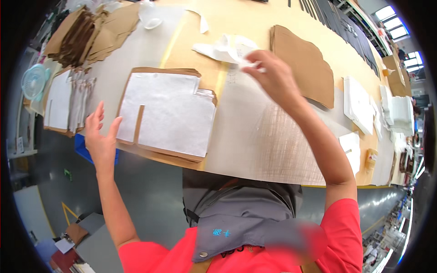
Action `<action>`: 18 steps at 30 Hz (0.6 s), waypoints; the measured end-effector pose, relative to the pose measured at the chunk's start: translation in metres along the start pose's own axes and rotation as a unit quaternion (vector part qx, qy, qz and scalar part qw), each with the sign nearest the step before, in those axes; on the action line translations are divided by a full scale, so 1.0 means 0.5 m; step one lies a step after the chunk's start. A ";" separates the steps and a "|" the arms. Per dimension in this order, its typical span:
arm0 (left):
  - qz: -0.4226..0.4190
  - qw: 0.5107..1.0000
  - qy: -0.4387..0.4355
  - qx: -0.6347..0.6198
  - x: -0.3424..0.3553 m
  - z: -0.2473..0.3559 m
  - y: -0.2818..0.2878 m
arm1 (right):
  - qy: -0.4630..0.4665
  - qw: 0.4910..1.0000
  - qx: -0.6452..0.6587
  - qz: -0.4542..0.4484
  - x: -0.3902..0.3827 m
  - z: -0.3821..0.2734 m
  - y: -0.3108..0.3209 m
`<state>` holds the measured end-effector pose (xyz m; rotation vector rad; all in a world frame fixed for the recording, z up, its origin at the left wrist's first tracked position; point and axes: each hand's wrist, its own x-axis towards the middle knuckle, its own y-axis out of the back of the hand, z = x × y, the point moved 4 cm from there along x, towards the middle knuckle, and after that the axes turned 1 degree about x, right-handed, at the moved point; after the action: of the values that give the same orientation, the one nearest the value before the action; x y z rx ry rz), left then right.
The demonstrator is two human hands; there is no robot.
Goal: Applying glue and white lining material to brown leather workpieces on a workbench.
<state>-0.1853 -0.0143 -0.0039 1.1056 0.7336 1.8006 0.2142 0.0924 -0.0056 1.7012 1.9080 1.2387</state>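
The right hand (pixel 273 75) is stretched out to the far side of the table (pixel 255 132), and its fingers pinch the edge of a crumpled white sheet (pixel 225 48) that lies just left of a brown stack (pixel 302 63). The left hand (pixel 101 136) is open with its fingers spread, at the near left edge of the table. It is right beside a flat white piece (pixel 168 111) that lies on top of a stack of brown cut pieces (pixel 166 154).

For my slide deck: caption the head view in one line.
Right hand lifts a white fabric piece above the worktable; left hand rests open beside a white-topped stack of brown cut panels.
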 end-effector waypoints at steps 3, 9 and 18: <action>-0.051 0.996 0.023 -0.065 0.007 0.050 -0.014 | -0.054 0.993 -0.101 -0.001 -0.064 0.080 0.092; -0.088 0.982 -0.091 -0.143 0.024 0.235 -0.081 | 0.086 0.940 -0.328 -0.027 -0.124 0.133 0.072; -0.374 0.839 -0.020 -0.395 0.043 0.467 -0.258 | -0.154 0.985 0.061 0.048 -0.123 0.189 0.115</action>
<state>0.0681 0.0710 -0.0003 0.2230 0.2526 1.1750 0.3347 0.0691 -0.0368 1.9369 1.7651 0.8433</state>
